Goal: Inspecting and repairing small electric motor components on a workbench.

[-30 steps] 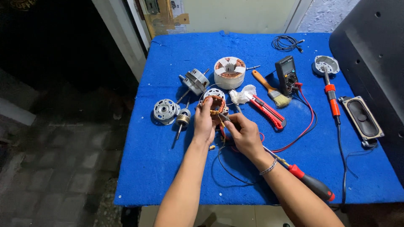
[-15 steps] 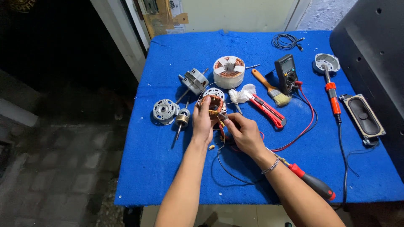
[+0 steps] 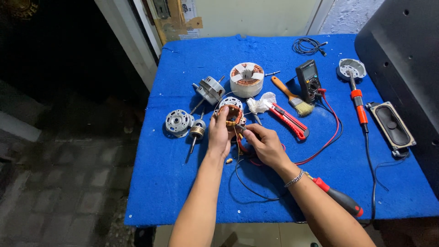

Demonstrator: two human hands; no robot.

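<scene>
My left hand (image 3: 218,133) grips a small round motor stator (image 3: 230,113) with copper windings, holding it upright just above the blue table cover (image 3: 173,183). My right hand (image 3: 264,144) pinches thin wires (image 3: 238,132) at the stator's lower right side. Black and red leads (image 3: 249,190) trail from under my hands across the cloth. A silver bracelet sits on my right wrist.
Around lie a motor end cap (image 3: 177,122), a rotor with shaft (image 3: 197,132), a motor housing (image 3: 210,89), a large wound stator (image 3: 247,78), a brush (image 3: 291,96), a red utility knife (image 3: 289,120), a multimeter (image 3: 307,80), a soldering iron (image 3: 357,101), a small speaker (image 3: 392,125), a red-handled screwdriver (image 3: 338,197).
Both hands stay on the stator; my right fingers shifted slightly along the wires. The other things on the table have not moved.
</scene>
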